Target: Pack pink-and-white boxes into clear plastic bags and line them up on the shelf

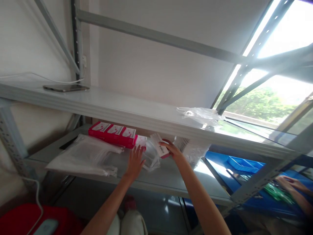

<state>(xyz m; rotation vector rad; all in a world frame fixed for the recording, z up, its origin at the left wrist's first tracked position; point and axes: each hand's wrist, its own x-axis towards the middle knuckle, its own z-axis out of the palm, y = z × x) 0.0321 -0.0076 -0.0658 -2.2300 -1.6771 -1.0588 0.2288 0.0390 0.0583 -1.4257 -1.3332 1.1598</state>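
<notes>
On the lower shelf, my right hand [171, 148] grips a small white and pink box [159, 146], tilted, with print on the face turned up. My left hand [135, 160] has its fingers stretched out and apart. Its fingertips reach the front of a pink and white box [141, 139] at the right end of a row; whether they touch it I cannot tell. Other pink boxes [115, 130] of the same look stand side by side to the left. Between my hands lies a crumpled clear plastic bag [152, 159].
A stack of clear plastic bags [79, 156] lies at the shelf's left, and a filled clear bag [193, 150] on the right. The upper shelf [127, 109] overhangs, bearing a phone [66, 87] and plastic bags [199, 115]. Another person's hands [290, 183] work beside blue trays [244, 164].
</notes>
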